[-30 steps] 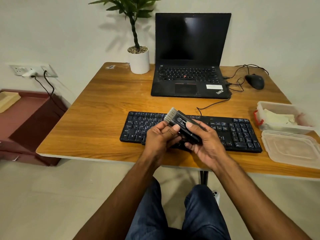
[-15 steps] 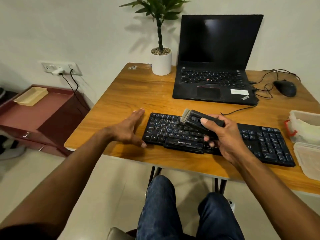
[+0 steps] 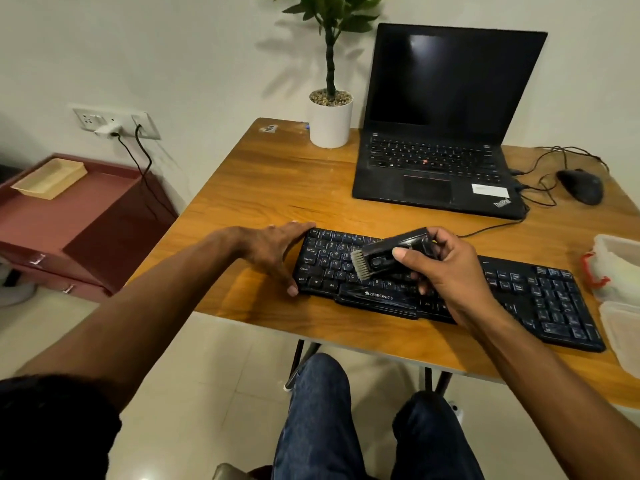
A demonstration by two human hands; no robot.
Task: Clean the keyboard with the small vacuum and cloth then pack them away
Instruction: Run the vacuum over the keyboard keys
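- Gripped in the right hand, at centre right of the frame, a small black vacuum is held with the thumb across its top and the fingers curled beneath it.
- Pale bristles at the vacuum's front end point lower left and touch the keys on the left half of a black keyboard.
- At centre frame, the left hand lies flat with fingers straight and spread, resting on the wooden table against the keyboard's left end; the fingertips reach its upper corner and the thumb its lower corner.
- White lettering reading "ZEBRONICS" runs along the keyboard's front edge, below the vacuum; key legends such as "Ctrl" and "Alt" can be read nearby.
- A black laptop stands open with a dark screen in the upper right, its palm rest marked "ThinkPad" beside a white sticker too blurred to read.
- A black mouse and tangled cables lie right of the laptop.
- A clear plastic box with a red clip sits at the right edge, with a pale cloth inside and its lid lying just below it.
- A white pot with a green plant stands left of the laptop.
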